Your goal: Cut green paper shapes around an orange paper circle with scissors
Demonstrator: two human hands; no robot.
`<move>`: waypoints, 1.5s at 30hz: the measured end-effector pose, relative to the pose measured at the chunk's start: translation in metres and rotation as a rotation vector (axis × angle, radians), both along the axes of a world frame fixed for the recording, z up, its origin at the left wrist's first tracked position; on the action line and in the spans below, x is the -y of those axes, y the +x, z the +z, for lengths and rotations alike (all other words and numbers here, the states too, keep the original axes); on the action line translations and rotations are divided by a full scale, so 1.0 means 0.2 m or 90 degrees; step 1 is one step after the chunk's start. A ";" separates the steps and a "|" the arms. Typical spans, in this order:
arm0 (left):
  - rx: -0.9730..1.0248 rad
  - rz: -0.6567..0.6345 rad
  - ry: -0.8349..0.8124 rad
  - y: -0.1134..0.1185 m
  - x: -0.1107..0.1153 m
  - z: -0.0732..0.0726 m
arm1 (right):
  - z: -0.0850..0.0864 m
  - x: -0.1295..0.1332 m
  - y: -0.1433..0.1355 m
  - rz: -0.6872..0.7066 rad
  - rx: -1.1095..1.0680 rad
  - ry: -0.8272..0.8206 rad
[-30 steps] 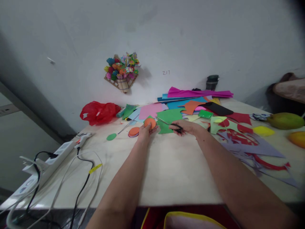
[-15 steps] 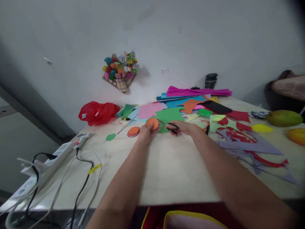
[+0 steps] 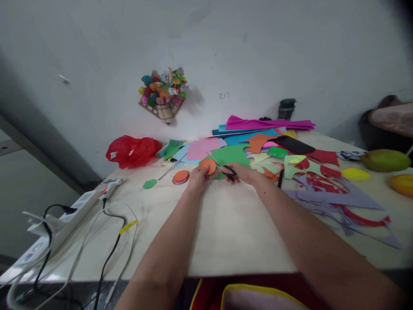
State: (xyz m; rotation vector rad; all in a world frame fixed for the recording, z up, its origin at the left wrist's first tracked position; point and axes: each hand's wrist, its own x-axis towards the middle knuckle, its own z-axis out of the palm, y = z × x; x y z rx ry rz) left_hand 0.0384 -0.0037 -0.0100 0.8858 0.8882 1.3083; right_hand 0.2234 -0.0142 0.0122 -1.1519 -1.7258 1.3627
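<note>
Between its fingers my left hand (image 3: 198, 179) pinches an orange paper circle (image 3: 207, 166). My right hand (image 3: 239, 173) is closed around the black handles of a pair of scissors (image 3: 229, 173). The thin blades point up and left, close to the circle's right edge; whether they touch it I cannot tell. Just beyond both hands lies a green paper sheet (image 3: 230, 155) with a cut edge. Left of my left hand, a small stack of paper circles (image 3: 181, 177), orange on top, rests on the table, with a green paper circle (image 3: 149, 184) farther left.
A red plastic bag (image 3: 134, 150) sits at the back left, above a power strip (image 3: 63, 228) with loose cables. Coloured paper and purple scraps (image 3: 338, 199) spread over the right side, near a black phone (image 3: 295, 145) and a green mango (image 3: 384, 160). A paper flower basket (image 3: 164, 97) hangs on the wall.
My right hand has moved slightly left with the scissors, bringing them closer to the orange circle. My left hand still holds the circle in nearly the same place.
</note>
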 end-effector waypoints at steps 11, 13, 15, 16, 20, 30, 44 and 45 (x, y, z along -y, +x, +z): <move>0.004 -0.009 -0.001 0.00 0.00 0.01 | -0.02 -0.01 -0.02 -0.015 -0.009 0.002; 0.010 -0.009 0.002 0.00 0.00 0.00 | -0.02 -0.01 -0.02 -0.019 -0.006 0.001; 0.014 -0.013 0.007 0.00 0.00 0.01 | -0.02 -0.01 -0.02 -0.020 -0.005 0.000; 0.015 -0.015 0.009 0.00 0.00 0.01 | -0.01 -0.01 -0.02 -0.019 -0.005 0.000; 0.007 -0.010 0.007 0.00 0.00 0.01 | -0.01 -0.01 -0.02 -0.023 -0.002 -0.005; -0.012 -0.012 0.009 -0.01 0.00 0.00 | 0.00 0.00 -0.02 -0.019 -0.009 -0.011; -0.015 0.000 0.004 -0.01 0.00 0.01 | -0.03 -0.03 -0.02 -0.021 -0.012 -0.001; -0.013 -0.002 0.005 -0.01 0.00 0.01 | -0.04 -0.03 -0.02 -0.022 -0.012 0.000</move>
